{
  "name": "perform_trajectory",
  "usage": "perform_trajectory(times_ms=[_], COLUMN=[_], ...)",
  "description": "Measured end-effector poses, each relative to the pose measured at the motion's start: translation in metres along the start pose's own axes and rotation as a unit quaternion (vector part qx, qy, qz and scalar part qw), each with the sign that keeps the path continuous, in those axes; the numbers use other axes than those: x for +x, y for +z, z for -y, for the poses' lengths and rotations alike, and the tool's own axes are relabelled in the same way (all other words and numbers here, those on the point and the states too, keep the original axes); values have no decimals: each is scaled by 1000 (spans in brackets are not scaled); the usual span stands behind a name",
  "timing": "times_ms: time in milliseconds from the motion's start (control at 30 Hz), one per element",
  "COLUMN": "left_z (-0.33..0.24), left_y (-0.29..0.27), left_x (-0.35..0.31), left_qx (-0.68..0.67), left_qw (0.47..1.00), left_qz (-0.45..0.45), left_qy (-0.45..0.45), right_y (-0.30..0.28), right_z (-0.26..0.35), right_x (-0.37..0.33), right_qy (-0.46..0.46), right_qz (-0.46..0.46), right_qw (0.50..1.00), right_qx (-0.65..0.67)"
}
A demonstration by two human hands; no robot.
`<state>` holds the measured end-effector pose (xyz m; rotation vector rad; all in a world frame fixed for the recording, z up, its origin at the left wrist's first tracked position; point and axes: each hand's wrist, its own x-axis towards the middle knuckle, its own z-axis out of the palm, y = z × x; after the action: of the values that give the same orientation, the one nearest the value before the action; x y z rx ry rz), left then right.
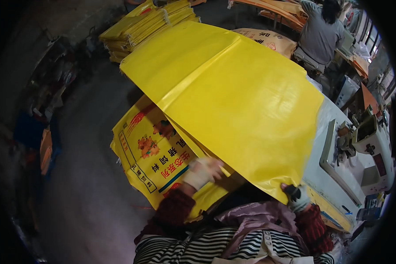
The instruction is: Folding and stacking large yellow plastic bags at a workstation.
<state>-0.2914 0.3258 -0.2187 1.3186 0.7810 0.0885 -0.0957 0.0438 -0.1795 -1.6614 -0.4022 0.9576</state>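
A large flat yellow sack (246,92), plain and glossy with a crease across it, spreads in front of me toward the white worktable (328,132) on the right. My right hand (296,196), in a pale fingerless glove with something dark at the thumb, pinches its near right corner. Below its left edge lie printed yellow sacks (138,149) with red and black markings and pictures of orange-brown animals. Over these printed sacks, beside the plain one's edge, is my left hand (204,172), also gloved. Motion blurs its fingers, so its grip cannot be made out.
A white industrial sewing machine (374,152) stands on the worktable at the right. Stacked yellow sacks (149,26) rise behind at the left. A filled tan sack (268,40) lies at the back, near another person (321,33) in grey. Dark clutter lines the left side.
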Motion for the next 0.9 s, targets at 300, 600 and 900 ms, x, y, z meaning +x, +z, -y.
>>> perform_trajectory(times_ms=[300,600,900], left_z=[-69,-83,12], left_y=[-129,-80,-142], left_x=[86,57,127], left_qx=[-453,274,-15], left_qw=[853,907,899], left_qz=[-228,-318,-374], left_qy=[125,-46,228], right_y=[-64,-84,-94], right_z=[-54,-90,-99], right_x=[-50,-67,-81], right_qy=[-183,-17,-22], right_qz=[12,-18,-13], right_qw=[919,999,1000], right_qx=[-350,25,-6])
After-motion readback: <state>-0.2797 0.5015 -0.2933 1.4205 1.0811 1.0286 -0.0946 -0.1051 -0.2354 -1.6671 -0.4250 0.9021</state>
